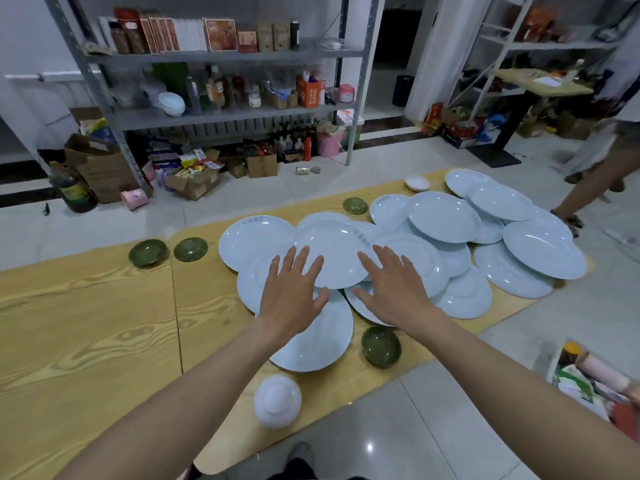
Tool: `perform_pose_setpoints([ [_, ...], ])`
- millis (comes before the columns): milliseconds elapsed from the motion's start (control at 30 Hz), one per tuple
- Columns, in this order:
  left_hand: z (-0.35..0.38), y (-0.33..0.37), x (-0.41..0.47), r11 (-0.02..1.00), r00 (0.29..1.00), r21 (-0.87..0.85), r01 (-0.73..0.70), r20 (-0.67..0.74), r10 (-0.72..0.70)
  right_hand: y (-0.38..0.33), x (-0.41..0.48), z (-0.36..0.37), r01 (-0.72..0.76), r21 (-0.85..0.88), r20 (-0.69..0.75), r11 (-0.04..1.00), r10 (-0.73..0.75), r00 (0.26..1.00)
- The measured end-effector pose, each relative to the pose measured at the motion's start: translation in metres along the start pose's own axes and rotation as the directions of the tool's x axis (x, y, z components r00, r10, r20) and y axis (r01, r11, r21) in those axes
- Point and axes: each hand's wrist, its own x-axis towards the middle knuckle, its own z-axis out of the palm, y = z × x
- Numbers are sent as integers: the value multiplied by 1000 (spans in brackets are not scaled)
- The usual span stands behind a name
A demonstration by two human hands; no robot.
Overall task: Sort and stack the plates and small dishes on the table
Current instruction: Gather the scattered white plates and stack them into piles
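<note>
White bowl point(277, 401): upside down at the counter's point(86, 323) near edge.
Left grip point(292, 296): open, fingers spread.
Right grip point(394, 289): open likewise.
Top plate point(329, 251): under both fingertips, on loosely overlapping plates; best lifted straight up by opposite rims.
Far pile point(519, 230): scattered, unsorted.

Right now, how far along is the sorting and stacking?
Barely begun. Done: nothing neatly stacked; the pale plates lie overlapping loosely. In hand: left hand and right hand spread open over the middle plate, gripping nothing. Left: gather plates, green dishes and white dish, scattered singly.
</note>
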Motion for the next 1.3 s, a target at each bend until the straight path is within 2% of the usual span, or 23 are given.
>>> perform_pose_setpoints([
  [300, 33, -5, 20, 994, 993, -44, 96, 74, -93, 13, 34, 22, 41, 29, 60, 999, -42, 997],
  [467, 58, 1, 28, 934, 952, -192, 300, 127, -280, 24, 47, 33, 51, 79, 94, 996, -59, 994],
  [633, 81, 4, 45, 695, 836, -465, 548, 331, -437, 33, 55, 44, 47, 133, 114, 990, -62, 991],
  [800, 101, 6, 59, 519, 750, -544, 660, 427, -506, 41, 61, 52, 36, 156, 125, 987, -56, 991],
  [1033, 115, 14, 69, 260, 665, -674, 691, 452, -595, 52, 69, 57, 12, 171, 132, 985, -35, 991],
  [1300, 121, 21, 78, -43, 522, -741, 670, 512, -682, 60, 74, 59, -16, 191, 125, 981, -8, 992],
])
